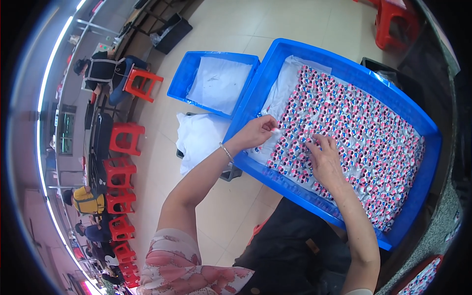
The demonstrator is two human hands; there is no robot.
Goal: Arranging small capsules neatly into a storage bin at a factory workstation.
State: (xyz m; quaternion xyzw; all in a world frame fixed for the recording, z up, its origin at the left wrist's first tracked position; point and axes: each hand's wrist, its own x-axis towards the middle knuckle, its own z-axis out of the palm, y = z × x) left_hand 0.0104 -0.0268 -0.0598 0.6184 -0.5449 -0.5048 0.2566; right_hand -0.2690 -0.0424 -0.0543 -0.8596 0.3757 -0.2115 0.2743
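Note:
A large blue plastic tray (305,200) lies in front of me, lined with white sheet. Over that sheet, many small white, pink and blue painted figure-like pieces (364,132) lie close together in rows. At the tray's left side, my left hand (258,132) pinches a small whitish-pink piece (276,131) between thumb and fingertips; its exact shape is too small to tell. My right hand (325,160) hovers low over the pieces at the middle left, fingers bent and slightly apart, with nothing clearly visible between them.
Beyond the tray's left edge sits a smaller blue bin (177,83) with a white sheet (221,83) in it. White cloth or sheet (199,137) covers a dark crate below. Red stools (125,138) line a long bench at left, where people (101,69) sit. A dark crate (173,34) stands farther off.

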